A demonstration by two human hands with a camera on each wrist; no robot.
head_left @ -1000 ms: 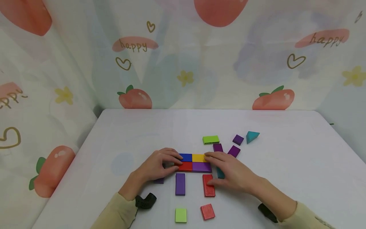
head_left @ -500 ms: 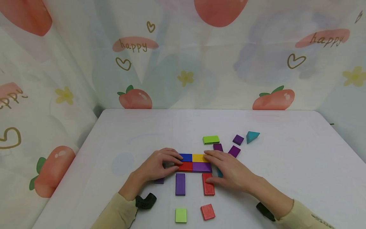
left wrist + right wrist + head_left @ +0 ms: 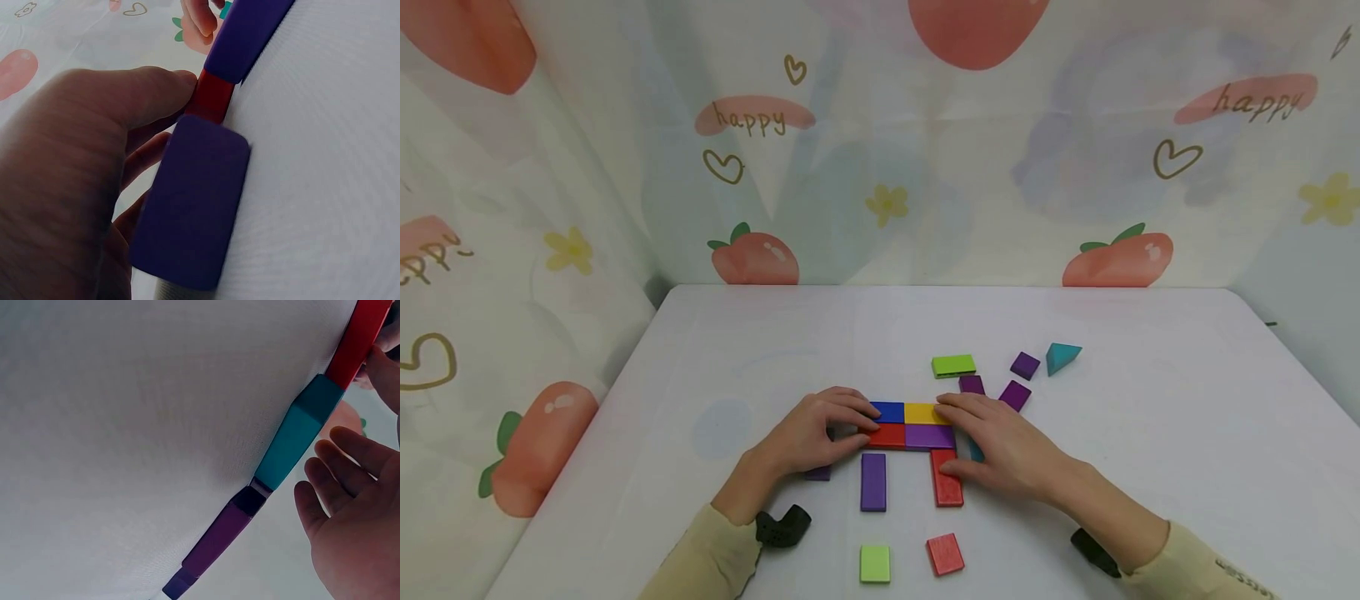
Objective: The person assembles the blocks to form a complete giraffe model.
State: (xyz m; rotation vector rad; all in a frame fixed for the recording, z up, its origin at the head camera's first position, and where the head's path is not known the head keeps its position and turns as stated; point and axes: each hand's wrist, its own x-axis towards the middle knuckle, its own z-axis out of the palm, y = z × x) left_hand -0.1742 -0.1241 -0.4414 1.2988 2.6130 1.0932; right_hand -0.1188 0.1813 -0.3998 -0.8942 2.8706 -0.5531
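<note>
Four-coloured blocks form a flat rectangle in the head view: blue, yellow, red and purple. My left hand rests at its left end, fingertips touching the blue and red blocks. The fingers of my right hand lie by the yellow block. Its thumb presses on a long red block, whose far end meets the purple block's near edge. In the right wrist view, the other right fingers are loosely extended, holding nothing. A dark purple block is partly hidden beneath my left hand.
A purple block, a light green square and a red square lie nearer. Behind are a green block, several dark purple pieces and a teal triangle. A teal block lies beside my right hand.
The long red block has slid away from me up to the rectangle, under the right thumb. My right hand shifted slightly forward and left. The left hand has stayed put.
</note>
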